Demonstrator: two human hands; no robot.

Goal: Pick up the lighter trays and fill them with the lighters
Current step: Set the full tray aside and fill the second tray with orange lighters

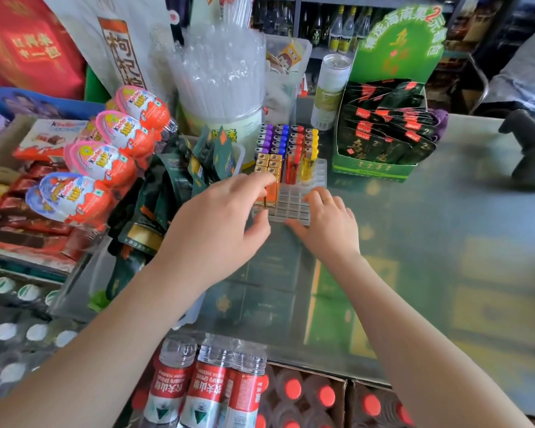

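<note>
**Tray Loading: Gold Row in Progress**

While the clear lighter tray sits on the glass counter with its rear rows stocked and its front cells vacant, we judge the filling step to be partly complete. Our left hand curls its fingers over a gold lighter at the tray's 9 o'clock side, thumb spread below the near rim; whether the lighter is pinched or merely pressed, we cannot tell. Our right hand rests at 5 o'clock on the tray's front edge, fingers bent and close together, thumb along the rim, steadying it.

The next move calls for seating this lighter upright, then fetching more for the vacant cells.

The tray is translucent moulded plastic, a grid of small rectangular pockets. The coloured lighters at 12 o'clock are glossy, slim and upright; the gold ones appear metallic and box-shaped.
</note>
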